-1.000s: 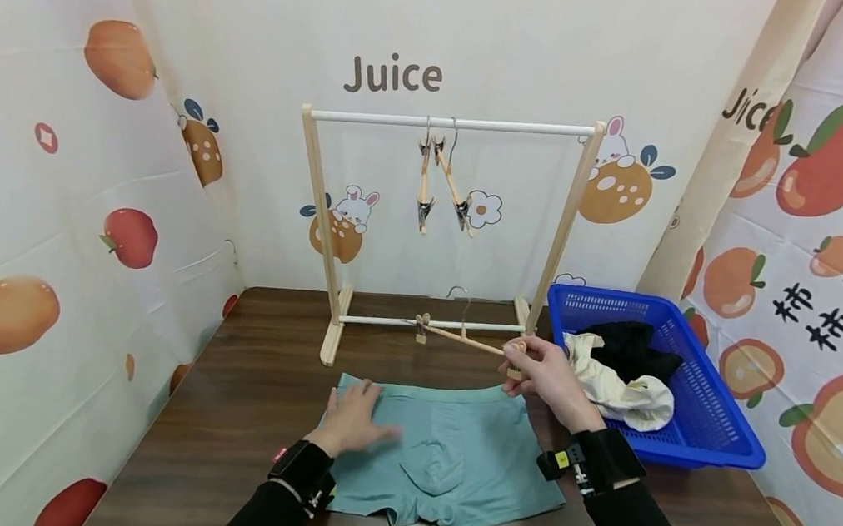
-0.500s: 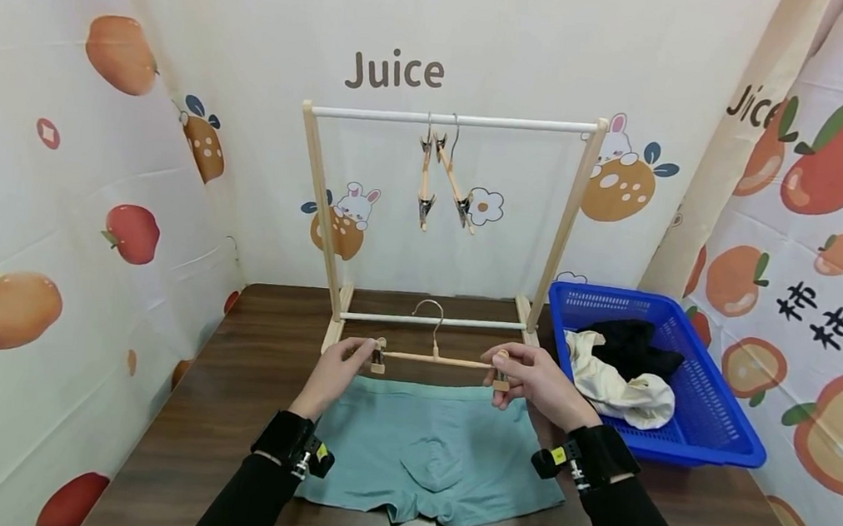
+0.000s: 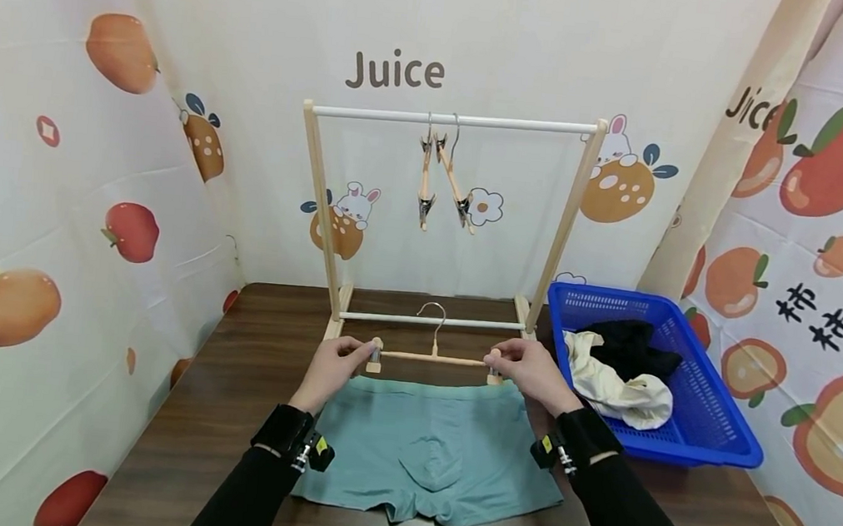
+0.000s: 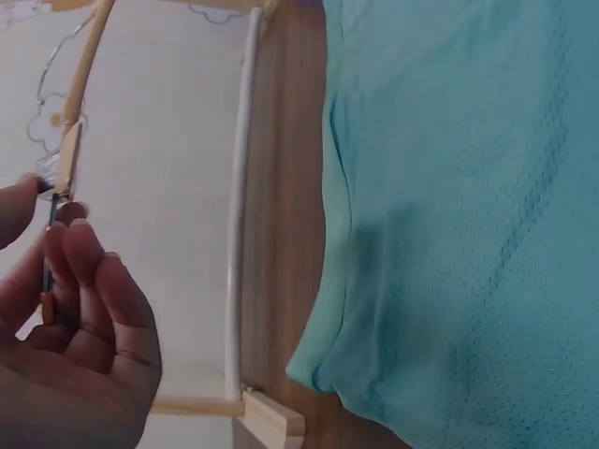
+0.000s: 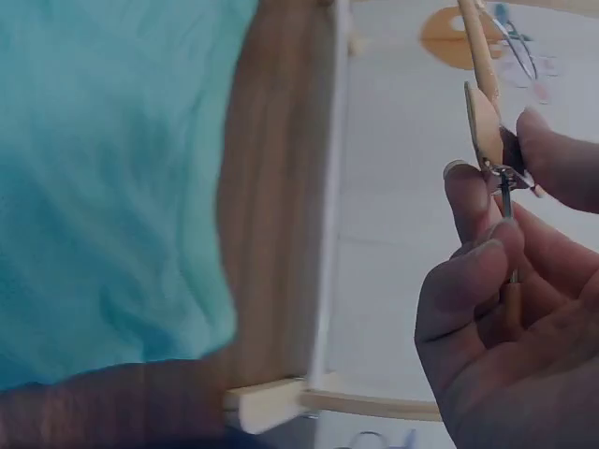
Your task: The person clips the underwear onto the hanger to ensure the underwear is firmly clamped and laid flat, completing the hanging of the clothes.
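Teal shorts [image 3: 431, 448] aren't clipped yet. The left hand [image 3: 332, 370] and right hand [image 3: 535, 373] pinch the wooden hanger [image 3: 458, 361] at its ends. Clothes [image 3: 632, 351] in the basket [image 3: 713, 456] seem left to do.

The brown wood-grain table [image 3: 245, 381] bore three items: teal shorts [image 3: 435, 448] spread flat at the front, a wooden-framed rack [image 3: 386, 318] standing behind them, and a blue basket [image 3: 713, 405] at right.
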`<state>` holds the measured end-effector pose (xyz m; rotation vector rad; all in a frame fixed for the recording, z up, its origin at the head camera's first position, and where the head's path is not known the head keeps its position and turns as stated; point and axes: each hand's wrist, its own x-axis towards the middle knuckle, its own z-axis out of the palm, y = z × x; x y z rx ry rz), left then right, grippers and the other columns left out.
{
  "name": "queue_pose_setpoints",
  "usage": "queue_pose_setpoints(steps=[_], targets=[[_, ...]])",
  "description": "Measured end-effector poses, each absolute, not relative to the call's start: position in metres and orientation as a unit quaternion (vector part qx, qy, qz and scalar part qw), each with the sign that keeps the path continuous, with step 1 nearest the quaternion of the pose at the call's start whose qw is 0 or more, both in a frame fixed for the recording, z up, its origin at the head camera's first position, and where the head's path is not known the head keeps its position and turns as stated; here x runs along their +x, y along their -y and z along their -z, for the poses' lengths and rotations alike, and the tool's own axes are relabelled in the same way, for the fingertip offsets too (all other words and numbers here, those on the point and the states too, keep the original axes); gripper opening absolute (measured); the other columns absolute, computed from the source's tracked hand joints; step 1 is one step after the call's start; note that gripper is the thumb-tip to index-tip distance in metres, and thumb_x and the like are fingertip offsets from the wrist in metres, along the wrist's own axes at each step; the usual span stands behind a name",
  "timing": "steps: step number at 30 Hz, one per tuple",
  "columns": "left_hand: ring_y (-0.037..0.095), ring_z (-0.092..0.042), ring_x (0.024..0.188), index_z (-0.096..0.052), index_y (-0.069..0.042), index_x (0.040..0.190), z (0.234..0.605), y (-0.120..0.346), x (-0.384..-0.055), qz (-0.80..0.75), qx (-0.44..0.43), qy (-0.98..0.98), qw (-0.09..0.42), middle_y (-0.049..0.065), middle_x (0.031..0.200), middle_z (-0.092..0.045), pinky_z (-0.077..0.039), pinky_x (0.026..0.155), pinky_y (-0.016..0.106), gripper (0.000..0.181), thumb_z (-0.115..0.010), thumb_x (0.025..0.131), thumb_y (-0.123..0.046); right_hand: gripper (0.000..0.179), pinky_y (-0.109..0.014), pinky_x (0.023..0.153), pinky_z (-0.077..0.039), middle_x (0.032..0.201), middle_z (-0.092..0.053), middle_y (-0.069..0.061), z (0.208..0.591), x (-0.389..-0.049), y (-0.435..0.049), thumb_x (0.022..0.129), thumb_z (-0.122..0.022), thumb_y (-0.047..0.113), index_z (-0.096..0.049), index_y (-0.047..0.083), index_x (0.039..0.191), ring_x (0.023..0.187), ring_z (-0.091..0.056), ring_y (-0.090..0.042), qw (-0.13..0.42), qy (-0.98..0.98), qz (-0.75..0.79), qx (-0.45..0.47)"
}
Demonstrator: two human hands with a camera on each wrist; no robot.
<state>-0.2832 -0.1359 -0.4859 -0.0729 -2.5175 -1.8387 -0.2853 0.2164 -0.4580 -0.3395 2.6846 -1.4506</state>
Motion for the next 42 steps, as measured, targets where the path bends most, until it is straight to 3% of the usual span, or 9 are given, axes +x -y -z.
queue_pose_setpoints(steps=[3,8,11,16,25,32,42], targets=[[0.023,-0.057,0.072,-0.074,-0.005,0.101,0.493,0.136,-0.288,0.568,-0.009,0.823,-0.008,0.006,0.081,-0.063,-0.044,0.07,0.034,0.032,-0.067,0.1,-0.036,0.031,-0.034,0.072,-0.048,0.098,-0.068,-0.008,0.47,-0.294,-0.214,0.101,-0.067,0.026,-0.069,0.0,0.118,0.085,-0.061,-0.023,0.036,-0.886,0.45,-0.101],[0.03,-0.059,0.085,-0.072,-0.005,0.106,0.51,0.136,-0.295,0.524,-0.019,0.85,-0.039,0.007,0.097,-0.066,-0.044,0.078,0.039,0.029,-0.061,0.103,-0.032,0.03,-0.042,0.082,-0.051,0.108,-0.068,-0.016,0.494,-0.307,-0.208,0.102,-0.063,0.015,-0.066,-0.006,0.122,0.096,-0.064,-0.027,0.06,-0.887,0.452,-0.074],[0.023,-0.051,0.077,-0.072,-0.005,0.103,0.52,0.133,-0.301,0.492,-0.019,0.869,-0.044,0.005,0.088,-0.062,-0.038,0.073,0.038,0.032,-0.06,0.104,-0.034,0.029,-0.046,0.084,-0.051,0.111,-0.067,-0.019,0.507,-0.313,-0.202,0.101,-0.063,0.012,-0.066,-0.008,0.121,0.099,-0.064,-0.029,0.063,-0.889,0.451,-0.047],[0.019,-0.039,0.066,-0.07,-0.003,0.092,0.539,0.13,-0.306,0.45,-0.004,0.892,-0.043,0.002,0.071,-0.047,-0.031,0.066,0.034,0.038,-0.058,0.105,-0.036,0.025,-0.042,0.077,-0.05,0.104,-0.068,-0.017,0.525,-0.315,-0.193,0.101,-0.062,0.012,-0.068,-0.008,0.115,0.089,-0.062,-0.026,0.062,-0.897,0.436,-0.025],[0.021,-0.046,0.068,-0.07,-0.005,0.098,0.543,0.126,-0.305,0.414,0.007,0.908,-0.059,0.006,0.077,-0.056,-0.035,0.066,0.037,0.035,-0.057,0.105,-0.036,0.026,-0.043,0.08,-0.047,0.102,-0.067,-0.014,0.542,-0.313,-0.197,0.102,-0.061,0.015,-0.066,-0.006,0.116,0.088,-0.06,-0.025,0.078,-0.893,0.444,-0.014],[0.02,-0.043,0.07,-0.066,-0.006,0.096,0.538,0.128,-0.299,0.402,-0.02,0.912,-0.08,0.006,0.081,-0.055,-0.034,0.07,0.039,0.029,-0.056,0.106,-0.031,0.029,-0.044,0.083,-0.049,0.106,-0.068,-0.015,0.533,-0.307,-0.203,0.101,-0.062,0.017,-0.066,-0.007,0.118,0.094,-0.063,-0.026,0.107,-0.892,0.438,-0.037],[0.017,-0.033,0.062,-0.058,-0.006,0.084,0.527,0.133,-0.284,0.381,-0.06,0.913,-0.133,0.001,0.066,-0.035,-0.031,0.066,0.036,0.033,-0.054,0.107,-0.03,0.015,-0.031,0.062,-0.048,0.077,-0.061,-0.005,0.535,-0.299,-0.21,0.096,-0.069,0.01,-0.068,-0.004,0.102,0.065,-0.055,-0.016,0.166,-0.869,0.464,-0.047]])
